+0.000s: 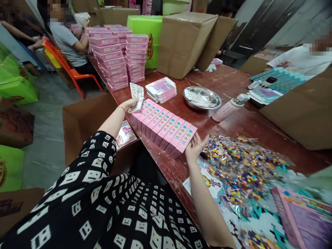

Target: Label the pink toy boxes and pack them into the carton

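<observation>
A row of several pink boxes [163, 126] stands side by side on the red-brown table, with small coloured prints along their narrow top sides. At the far left end of the row, my left hand [129, 103] is closed on a white sheet of stickers [137, 93] with small dark print, bent and partly hidden by the fingers. My right hand [195, 148] rests against the near right end of the row, touching the last box with its fingers apart.
Behind the row lie a stack of flat cartons [161, 90], a steel bowl [202, 98] with paper and a bottle [229, 108]. Bagged coloured pieces [241, 162] cover the right. Stacked pink boxes [110, 58] and a seated person [68, 38] are at left; an open carton [88, 119] sits below.
</observation>
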A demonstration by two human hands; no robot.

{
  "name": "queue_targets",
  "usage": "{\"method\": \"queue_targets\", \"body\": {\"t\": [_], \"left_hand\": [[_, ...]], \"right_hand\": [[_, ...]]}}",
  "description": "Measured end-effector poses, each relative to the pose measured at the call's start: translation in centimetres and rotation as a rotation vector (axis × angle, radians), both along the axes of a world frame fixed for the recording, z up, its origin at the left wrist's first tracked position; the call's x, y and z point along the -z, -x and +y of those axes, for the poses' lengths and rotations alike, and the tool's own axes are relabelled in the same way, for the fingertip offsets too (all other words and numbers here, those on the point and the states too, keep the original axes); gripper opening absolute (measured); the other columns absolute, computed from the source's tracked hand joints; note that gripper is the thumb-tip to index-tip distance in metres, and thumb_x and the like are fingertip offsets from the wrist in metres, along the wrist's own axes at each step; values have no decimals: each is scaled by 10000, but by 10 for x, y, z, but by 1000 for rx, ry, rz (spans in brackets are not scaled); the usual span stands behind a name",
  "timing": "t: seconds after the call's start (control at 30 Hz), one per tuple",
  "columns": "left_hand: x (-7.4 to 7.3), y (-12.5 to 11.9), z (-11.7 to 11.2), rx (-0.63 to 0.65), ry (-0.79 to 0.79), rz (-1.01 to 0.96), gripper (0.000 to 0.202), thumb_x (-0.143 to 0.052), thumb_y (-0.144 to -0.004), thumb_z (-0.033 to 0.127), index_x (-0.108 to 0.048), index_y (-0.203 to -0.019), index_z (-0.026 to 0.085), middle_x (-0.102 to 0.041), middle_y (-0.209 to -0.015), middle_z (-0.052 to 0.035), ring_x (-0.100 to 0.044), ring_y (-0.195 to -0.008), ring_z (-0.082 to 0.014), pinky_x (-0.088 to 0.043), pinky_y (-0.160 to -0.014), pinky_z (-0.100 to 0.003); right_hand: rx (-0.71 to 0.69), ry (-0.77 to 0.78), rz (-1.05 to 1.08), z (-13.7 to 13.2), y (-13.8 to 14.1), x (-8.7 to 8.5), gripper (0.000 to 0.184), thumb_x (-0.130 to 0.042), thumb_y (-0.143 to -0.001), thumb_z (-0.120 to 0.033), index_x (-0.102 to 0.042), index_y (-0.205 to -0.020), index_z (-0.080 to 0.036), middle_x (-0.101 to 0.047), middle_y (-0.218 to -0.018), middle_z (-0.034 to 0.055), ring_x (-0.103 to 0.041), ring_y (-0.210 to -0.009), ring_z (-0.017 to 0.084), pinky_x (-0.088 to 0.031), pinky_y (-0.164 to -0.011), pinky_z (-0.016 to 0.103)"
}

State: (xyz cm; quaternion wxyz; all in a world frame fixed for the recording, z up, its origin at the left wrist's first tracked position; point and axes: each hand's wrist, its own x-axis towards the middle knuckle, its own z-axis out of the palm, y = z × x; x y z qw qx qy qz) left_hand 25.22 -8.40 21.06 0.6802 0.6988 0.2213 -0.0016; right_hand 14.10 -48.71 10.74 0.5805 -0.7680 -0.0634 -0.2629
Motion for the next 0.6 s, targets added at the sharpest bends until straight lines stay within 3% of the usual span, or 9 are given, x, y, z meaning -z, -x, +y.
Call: {"method": "queue_targets", "body": {"t": [0.13, 0.23, 0.3, 0.43, 0.5, 0.6], "left_hand": [[17, 31, 3, -37, 213, 20, 200, -623, -891, 284, -663, -905, 88, -685, -684, -110, -676, -643, -218, -576, -691, -325], [36, 49, -3, -48, 312, 14, 230, -658, -858, 303, -666, -943, 89, -705, -713, -114, -704, -686, -246, -590, -707, -348], [44, 52, -7, -60, 342, 0, 214, -687, -832, 282, -668, -941, 99, -701, -683, -90, -712, -691, -248, -589, -690, -330], [33, 42, -10, -58, 364, -30, 204, -744, -771, 231, -680, -916, 102, -686, -622, -67, -687, -596, -230, -565, -591, -293], [17, 28, -14, -38, 374, -58, 192, -748, -753, 192, -689, -910, 98, -689, -635, -67, -662, -551, -207, -550, -560, -275], [-11, -5, -32, 1, 393, -139, 140, -702, -778, 149, -696, -909, 101, -666, -627, -43, -635, -533, -161, -537, -562, -231]], "right_hand": [[-407, 649, -215, -28, 0, -40, 906, -563, -762, -155, -159, -1573, -153, -256, -1614, 172, -216, -1506, 310, -233, -1206, 579], [-724, 863, -210, -25, -6, -61, 817, -540, -786, -138, -260, -1553, -120, -335, -1582, 180, -279, -1488, 286, -279, -1203, 534], [-822, 914, -173, -21, -9, -66, 840, -585, -776, -174, -266, -1550, -105, -367, -1557, 207, -332, -1463, 309, -278, -1191, 563], [-792, 829, -104, -35, -2, -66, 1043, -705, -719, -228, -128, -1585, -164, -401, -1534, 215, -324, -1457, 364, -178, -1178, 660], [-756, 678, -58, -49, 11, -69, 1169, -767, -711, -256, 2, -1590, -224, -431, -1522, 195, -336, -1456, 340, -187, -1182, 642], [-727, 331, 94, -63, 39, -78, 1317, -846, -672, -306, 118, -1569, -284, -407, -1540, 191, -418, -1413, 321, -281, -1157, 609]]}}
